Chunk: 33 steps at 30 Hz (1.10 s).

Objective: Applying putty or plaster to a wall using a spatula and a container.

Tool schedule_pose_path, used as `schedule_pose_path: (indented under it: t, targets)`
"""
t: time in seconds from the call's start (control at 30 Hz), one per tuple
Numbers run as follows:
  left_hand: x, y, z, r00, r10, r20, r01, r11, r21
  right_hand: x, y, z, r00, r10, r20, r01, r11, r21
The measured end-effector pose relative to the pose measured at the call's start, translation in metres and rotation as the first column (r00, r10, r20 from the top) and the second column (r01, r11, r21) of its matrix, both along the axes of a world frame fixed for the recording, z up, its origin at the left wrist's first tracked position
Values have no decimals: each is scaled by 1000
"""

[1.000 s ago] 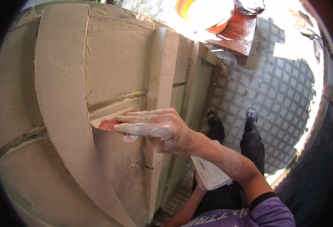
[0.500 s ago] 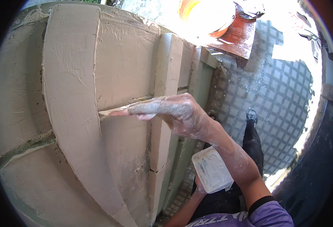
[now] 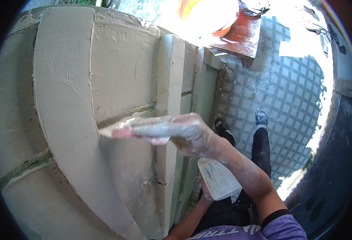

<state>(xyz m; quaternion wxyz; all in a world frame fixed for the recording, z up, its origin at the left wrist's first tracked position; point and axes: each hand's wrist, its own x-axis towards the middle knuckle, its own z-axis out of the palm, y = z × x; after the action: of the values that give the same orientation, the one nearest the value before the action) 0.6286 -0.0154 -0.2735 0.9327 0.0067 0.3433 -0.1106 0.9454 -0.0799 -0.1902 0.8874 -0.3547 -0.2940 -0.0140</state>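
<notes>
My right hand (image 3: 188,136), coated in whitish paste, is closed on what looks like a putty knife (image 3: 107,131), seen nearly edge-on. Its pale tip meets the inner edge of the wide curved board (image 3: 66,80), just below a putty-filled joint (image 3: 138,111) between two panels. My fingers lie stretched along the tool and hide most of it. Lower down, my left hand (image 3: 206,191) grips a white rectangular plastic tub (image 3: 220,180) smeared with paste; the right forearm passes over its upper corner.
A narrow upright rail (image 3: 170,76) stands right of the panels. Beyond it is a patterned tile floor (image 3: 288,96) with my two feet. An orange bucket (image 3: 223,32) rests on a reddish-brown wooden stand (image 3: 244,38) at the far end. A dark surface (image 3: 324,168) lies at right.
My right hand and the putty knife have moved a little nearer to me along the board's edge, uncovering more of the joint. The view has shifted slightly; the left hand still holds the tub.
</notes>
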Motion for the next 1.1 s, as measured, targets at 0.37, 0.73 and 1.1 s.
schedule_pose_path:
  t: [0.37, 0.73, 1.1]
  targets:
    - [-24, 32, -12, 886, -238, -398, 399, 828, 394, -24, 47, 14, 879, -475, -38, 408, 790, -458]
    - [-15, 47, 1, 1000, -15, 20, 15, 1000, -4, 25, 85, 30, 656, -755, 17, 580, 490, -651]
    - [4, 38, 26, 849, -289, -442, 502, 703, 504, 28, 40, 5, 610, -780, -141, 690, 611, -388]
